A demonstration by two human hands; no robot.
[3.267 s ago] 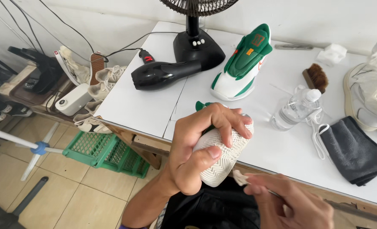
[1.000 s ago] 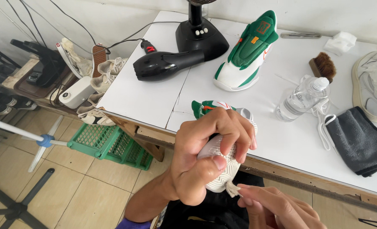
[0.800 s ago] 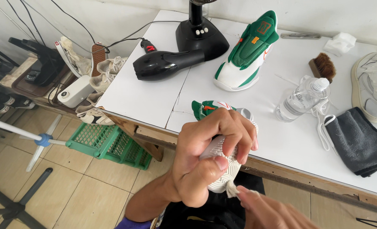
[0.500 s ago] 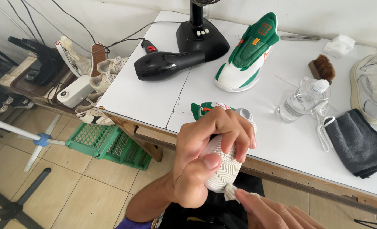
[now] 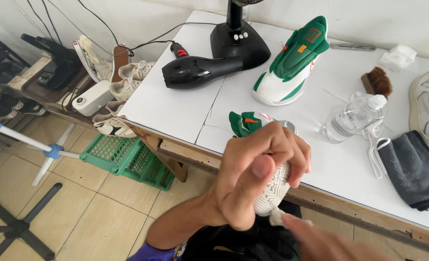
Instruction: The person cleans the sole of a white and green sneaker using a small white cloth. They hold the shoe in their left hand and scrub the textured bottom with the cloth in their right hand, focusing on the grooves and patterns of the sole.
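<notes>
The left hand (image 5: 255,181) is clenched around a white-soled, green-and-white sports shoe (image 5: 272,186), sole turned up toward the camera, with the green tongue and collar showing at the hand's 11 o'clock. The shoe is held off the table, over its near edge. The right hand (image 5: 330,241) enters blurred at 5 o'clock from the shoe; its fingertips pinch something small and pale against the sole's lower end, but what it is cannot be told.

The surface is a white rectangular table (image 5: 176,108) on a wooden frame, set against a pale wall, over a beige tiled floor (image 5: 93,212).

On the table, at 12 o'clock from the held shoe, stands a matching green-and-white sports shoe (image 5: 292,65). At 11 o'clock lie a black hair dryer (image 5: 197,71) and the black base of a pedestal fan (image 5: 238,43). At 2 o'clock lie a clear plastic bottle (image 5: 352,118) and a brown bristle brush (image 5: 378,81); at 3 o'clock lies a dark grey folded cloth (image 5: 412,164).

Beside the table, at 9 o'clock, a green plastic crate (image 5: 127,157) sits on the floor. Nothing stands between the hands and the held shoe.
</notes>
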